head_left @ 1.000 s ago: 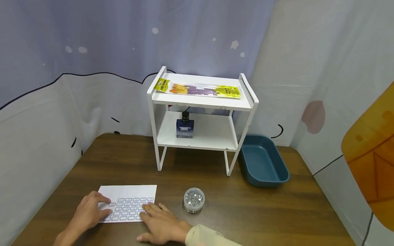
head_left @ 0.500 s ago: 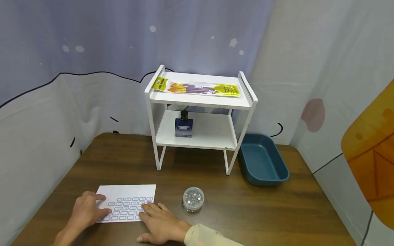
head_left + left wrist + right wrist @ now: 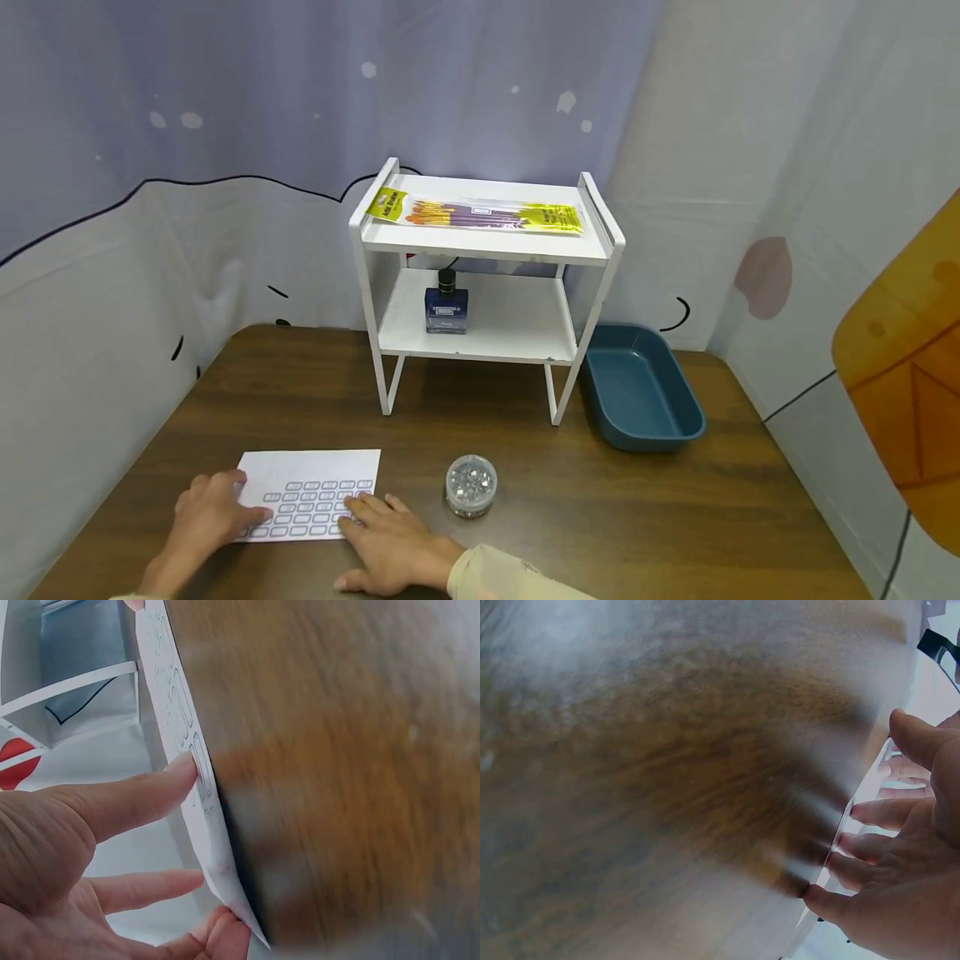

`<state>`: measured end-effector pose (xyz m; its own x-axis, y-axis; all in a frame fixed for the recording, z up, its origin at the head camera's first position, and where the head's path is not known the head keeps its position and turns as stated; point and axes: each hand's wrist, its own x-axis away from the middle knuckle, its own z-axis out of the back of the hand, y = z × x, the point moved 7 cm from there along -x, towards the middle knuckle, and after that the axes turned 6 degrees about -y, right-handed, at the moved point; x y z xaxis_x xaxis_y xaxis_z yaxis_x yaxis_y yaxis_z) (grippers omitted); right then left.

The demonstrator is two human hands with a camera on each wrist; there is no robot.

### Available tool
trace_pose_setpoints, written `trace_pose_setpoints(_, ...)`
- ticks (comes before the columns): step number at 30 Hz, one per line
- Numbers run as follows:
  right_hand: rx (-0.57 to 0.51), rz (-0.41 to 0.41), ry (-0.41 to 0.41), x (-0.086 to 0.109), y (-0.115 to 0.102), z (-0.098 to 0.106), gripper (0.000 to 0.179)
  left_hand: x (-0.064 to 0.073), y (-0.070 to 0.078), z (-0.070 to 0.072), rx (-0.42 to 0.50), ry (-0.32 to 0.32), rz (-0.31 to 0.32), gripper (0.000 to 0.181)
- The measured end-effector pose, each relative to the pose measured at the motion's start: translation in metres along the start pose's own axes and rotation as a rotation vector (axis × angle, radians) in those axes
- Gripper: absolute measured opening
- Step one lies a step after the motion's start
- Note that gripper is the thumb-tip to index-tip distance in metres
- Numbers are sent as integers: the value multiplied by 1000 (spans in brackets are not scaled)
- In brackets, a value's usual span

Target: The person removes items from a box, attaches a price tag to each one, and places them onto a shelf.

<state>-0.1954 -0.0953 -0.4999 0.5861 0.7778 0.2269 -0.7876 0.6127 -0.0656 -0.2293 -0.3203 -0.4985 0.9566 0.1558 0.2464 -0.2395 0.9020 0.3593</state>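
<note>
Left hand (image 3: 201,518) has slid slightly off toward the sheet's (image 3: 315,479) left edge, fingers relaxed, thumb under its lifted corner. Right hand (image 3: 386,540) unchanged, flat fingertips pressing the sheet to the counter (image 3: 600,517); likely starting a lift.

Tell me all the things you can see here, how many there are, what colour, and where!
Table: one, brown wood, under everything.
Shelf: one, white, two levels, at the back of the table.
Brush pack: one, yellow and purple, on the top level.
Bottle: one, dark blue with a black cap, on the lower level.
Tray: one, teal, right of the shelf.
Jar: one, clear, with shiny bits inside, at the front.
Sticker sheet: one, white, front left.
Left hand: one, resting on the sheet's left edge.
Right hand: one, fingers flat on the sheet's right edge.
</note>
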Motion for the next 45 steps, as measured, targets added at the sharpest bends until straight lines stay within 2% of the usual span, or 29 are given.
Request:
trace_pose_setpoints(5,-15,3,-5,1,1,1,71,-4,0,-2,21,-46,6,85)
trace_pose_setpoints(9,-17,4,-6,2,2,1,71,-7,3,-4,115,-127,-21,98)
trace_pose_setpoints(13,-9,7,-7,1,1,1,70,-6,5,-6,401,-244,-51,95)
trace_pose_setpoints(16,-1,8,-6,1,1,1,70,-4,0,-5,626,-317,-15,86)
trace_pose_setpoints(19,14,5,1,1,0,1,71,-2,-8,0,731,-342,-11,82)
trace_pose_setpoints(23,21,2,3,1,1,0,71,1,-19,5,815,-346,-72,84)
trace_pose_setpoints(25,16,0,2,1,1,0,71,2,-23,4,898,-336,-77,89)
trace_pose_setpoints(27,11,0,0,1,1,0,71,3,-29,2,1033,-337,-49,94)
trace_pose_setpoints(30,10,0,2,1,1,0,71,6,-34,-5,1278,-342,39,99)
trace_pose_setpoints(32,11,0,0,0,2,0,71,8,-35,-9,1377,-346,87,100)
trace_pose_setpoints(34,13,0,-2,0,2,0,71,11,-33,-12,1435,-337,123,102)
trace_pose_setpoints(37,13,0,-5,0,2,0,71,14,-26,-13,1417,-318,124,100)
trace_pose_setpoints(39,12,0,-5,0,2,1,71,16,-21,-14,1333,-289,114,97)
trace_pose_setpoints(41,11,-1,-5,1,2,1,72,18,-16,-12,1182,-217,102,94)
trace_pose_setpoints(45,13,-3,-7,1,2,2,72,25,-9,-6,809,-16,109,98)
